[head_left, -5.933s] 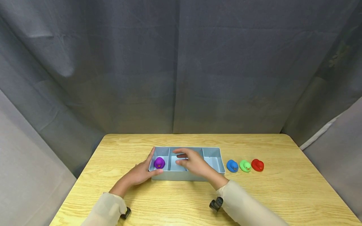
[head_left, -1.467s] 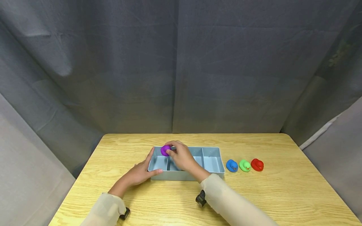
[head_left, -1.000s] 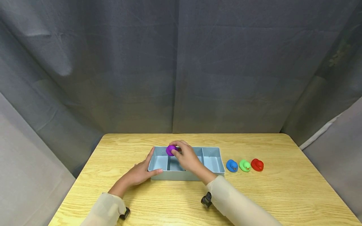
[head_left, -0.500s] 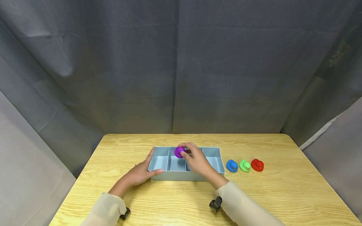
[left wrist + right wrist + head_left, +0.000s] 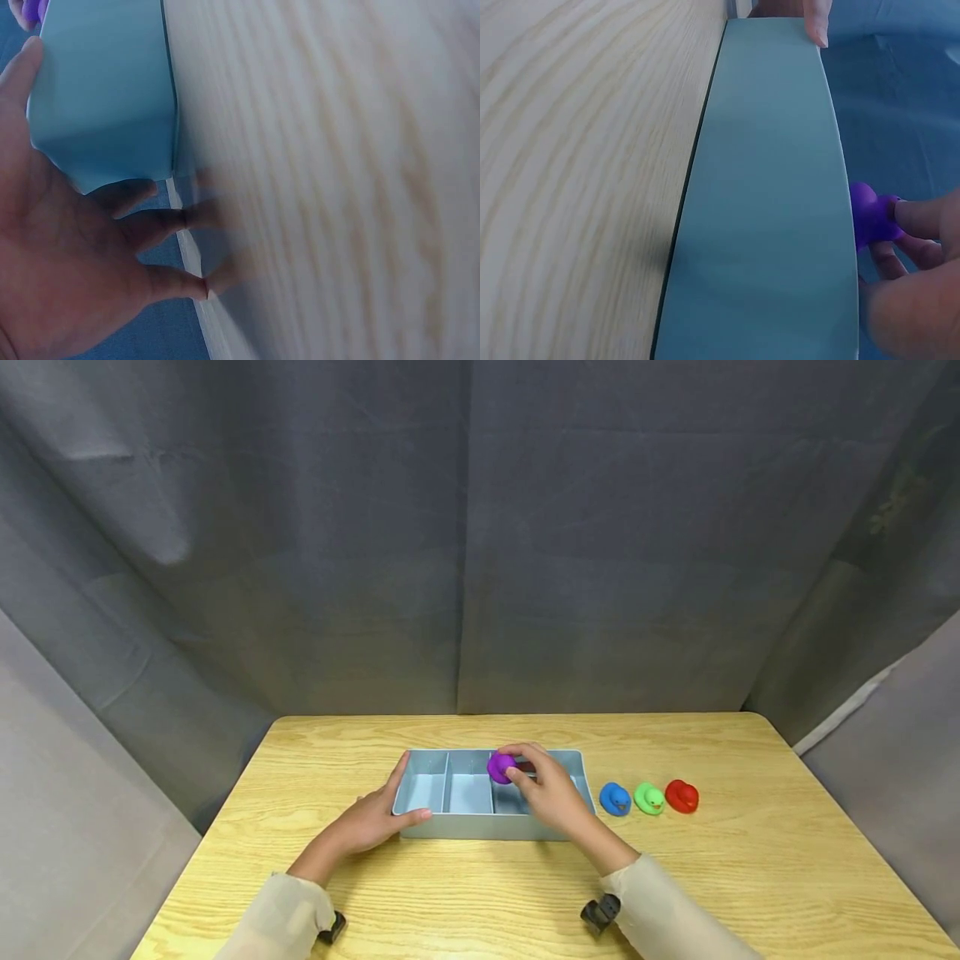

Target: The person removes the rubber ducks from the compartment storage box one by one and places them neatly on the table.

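A light blue tray (image 5: 491, 827) with several compartments in a row stands on the table. My right hand (image 5: 551, 789) pinches a purple toy duck (image 5: 500, 767) between thumb and fingers, near the divider between the second and third compartments from the left. In the right wrist view the duck (image 5: 870, 216) shows just beyond the tray's rim. My left hand (image 5: 371, 818) rests at the tray's left end, its thumb on the front rim. The left wrist view shows the fingers of that hand (image 5: 67, 247) spread along the end wall. My right hand hides part of the right-hand compartments.
To the right of the tray a blue duck (image 5: 615, 799), a green duck (image 5: 649, 798) and a red duck (image 5: 682, 796) sit in a row on the wooden table (image 5: 450, 902). Grey curtains (image 5: 375, 543) hang behind the table and at both sides.
My right hand reached in open, took the purple duck from the leftmost compartment, and has carried it rightwards above the tray. My left hand has stayed at the tray's left end.
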The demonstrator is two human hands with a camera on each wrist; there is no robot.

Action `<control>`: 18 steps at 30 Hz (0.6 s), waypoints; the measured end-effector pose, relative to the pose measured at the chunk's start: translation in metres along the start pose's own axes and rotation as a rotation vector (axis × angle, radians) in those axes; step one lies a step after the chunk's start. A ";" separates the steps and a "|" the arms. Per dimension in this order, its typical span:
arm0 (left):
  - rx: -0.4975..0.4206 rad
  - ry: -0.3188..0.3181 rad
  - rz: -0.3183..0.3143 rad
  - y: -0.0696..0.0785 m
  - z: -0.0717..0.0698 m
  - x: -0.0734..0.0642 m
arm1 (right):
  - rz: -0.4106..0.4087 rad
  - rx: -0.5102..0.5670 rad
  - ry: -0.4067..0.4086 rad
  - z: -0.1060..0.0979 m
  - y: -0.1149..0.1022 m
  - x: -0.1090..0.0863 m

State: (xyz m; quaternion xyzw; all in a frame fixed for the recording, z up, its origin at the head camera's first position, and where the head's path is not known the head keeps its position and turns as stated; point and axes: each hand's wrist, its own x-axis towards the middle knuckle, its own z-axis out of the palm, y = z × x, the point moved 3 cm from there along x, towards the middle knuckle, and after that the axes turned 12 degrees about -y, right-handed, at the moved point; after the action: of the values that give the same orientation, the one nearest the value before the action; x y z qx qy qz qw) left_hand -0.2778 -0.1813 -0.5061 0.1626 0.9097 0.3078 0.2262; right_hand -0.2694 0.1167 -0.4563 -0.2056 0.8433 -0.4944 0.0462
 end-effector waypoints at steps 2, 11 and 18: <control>-0.002 -0.002 0.004 0.001 0.000 -0.001 | -0.004 0.004 0.001 -0.003 0.002 -0.003; -0.007 -0.004 0.007 0.002 0.000 -0.002 | 0.001 0.016 -0.005 -0.018 0.012 -0.020; -0.010 0.000 0.008 0.002 -0.001 -0.001 | -0.003 0.005 0.018 -0.033 0.019 -0.034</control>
State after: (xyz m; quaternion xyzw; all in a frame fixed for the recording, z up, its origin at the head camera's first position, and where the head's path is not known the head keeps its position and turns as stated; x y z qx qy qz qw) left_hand -0.2767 -0.1803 -0.5037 0.1653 0.9075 0.3132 0.2259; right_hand -0.2535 0.1652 -0.4599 -0.2022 0.8421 -0.4985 0.0384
